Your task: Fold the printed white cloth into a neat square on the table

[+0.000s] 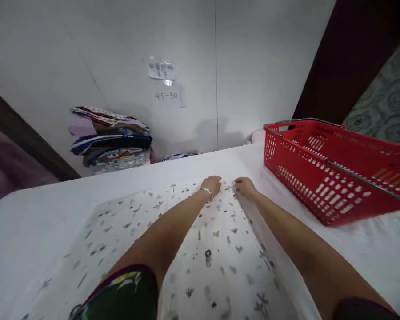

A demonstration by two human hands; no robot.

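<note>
Running away from you: right edge of patterned cloth (220, 262); right hand (245, 186) nearer, left hand (212, 185) apart, both at far end; grips unclear.

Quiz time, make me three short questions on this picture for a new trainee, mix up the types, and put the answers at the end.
1. Multiple choice: On which side does the person wear the bracelet?
A) Left
B) Right
C) Both

2. True or false: The red basket stands nearer to the right hand than to the left hand.

3. Fill in the blank: The printed cloth lies on a surface whose colour is ____.

Key
1. A
2. True
3. White
</note>
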